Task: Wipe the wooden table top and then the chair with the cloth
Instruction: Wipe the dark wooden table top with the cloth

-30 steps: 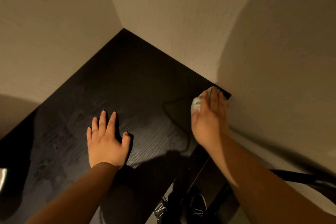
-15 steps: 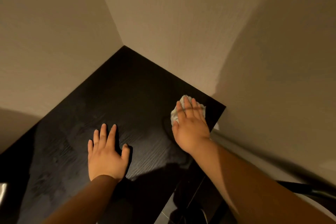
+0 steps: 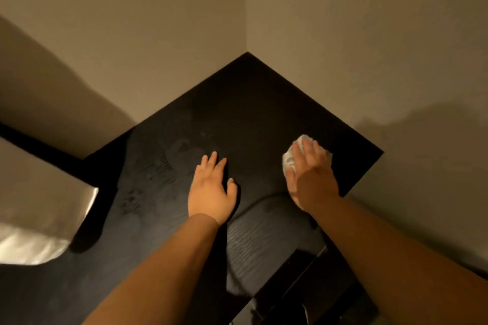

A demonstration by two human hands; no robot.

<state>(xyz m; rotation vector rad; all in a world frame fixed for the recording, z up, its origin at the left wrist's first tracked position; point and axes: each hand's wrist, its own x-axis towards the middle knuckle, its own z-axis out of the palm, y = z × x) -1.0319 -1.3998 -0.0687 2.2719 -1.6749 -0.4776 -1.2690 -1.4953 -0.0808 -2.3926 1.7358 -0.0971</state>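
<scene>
The dark wooden table top point(image 3: 237, 113) fills a corner between two beige walls. My right hand point(image 3: 310, 175) lies flat on a crumpled white cloth point(image 3: 290, 159) near the table's right edge, fingers straight and pressing it down. My left hand point(image 3: 211, 188) rests flat on the table's middle, fingers spread, holding nothing. Faint smear marks show on the wood to the left of my left hand. No chair is clearly visible.
A white pillow or bedding point(image 3: 39, 219) lies at the left, beside a dark headboard edge point(image 3: 47, 153). Walls point(image 3: 158, 34) close off the table's back sides. A dark object point(image 3: 303, 285) stands below the table's near-right edge.
My right hand has slid the cloth from the far right corner back toward the table's near-right part. The view has swung left, bringing the bedding into sight. My left hand stays planted.
</scene>
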